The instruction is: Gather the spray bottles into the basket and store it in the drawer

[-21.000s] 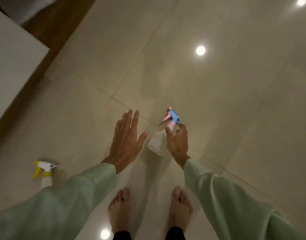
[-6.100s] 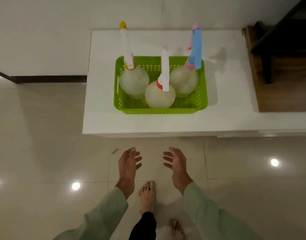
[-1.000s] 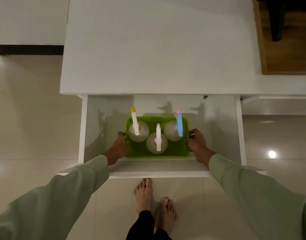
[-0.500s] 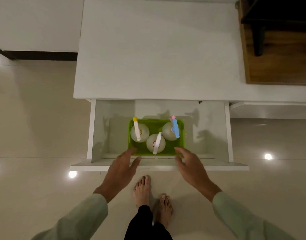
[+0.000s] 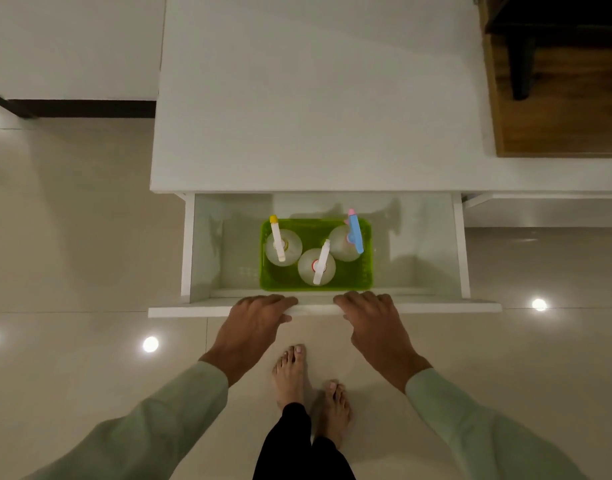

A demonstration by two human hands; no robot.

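The white drawer [image 5: 207,251] stands pulled out from under the white table [image 5: 315,98], and the green basket [image 5: 365,275] sits on its floor, near the front wall and roughly centred. Three translucent spray bottles stand upright inside it: the yellow-nozzled bottle [image 5: 283,244] at the left, the white-triggered bottle [image 5: 316,266] (red collar at its neck) front and centre, and the blue-and-pink-triggered bottle [image 5: 346,242] at the right. The left hand [image 5: 252,323] and right hand [image 5: 372,320] both rest on the drawer's front edge, fingers [image 5: 346,296] curled over its top lip, holding nothing else. Bare feet stand on the glossy tiled floor [image 5: 72,237].
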